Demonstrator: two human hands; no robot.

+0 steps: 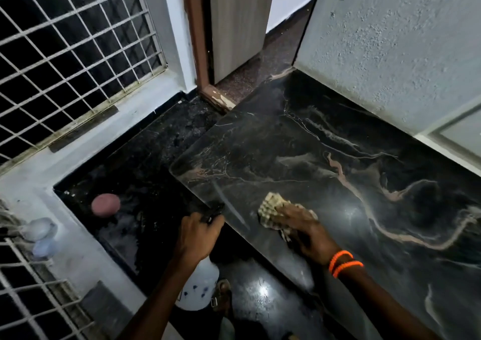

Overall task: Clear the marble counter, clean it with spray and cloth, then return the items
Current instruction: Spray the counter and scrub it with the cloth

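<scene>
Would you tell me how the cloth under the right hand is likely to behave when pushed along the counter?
The cloth looks soft and bunched under the right hand, so it probably folds rather than slides flat. The counter looks glossy, so it should glide easily.

Grilled window (65, 61) left, rough grey wall (390, 40) right, wood door (239, 21) ajar btwn, glossy dark floor (260, 292).
</scene>
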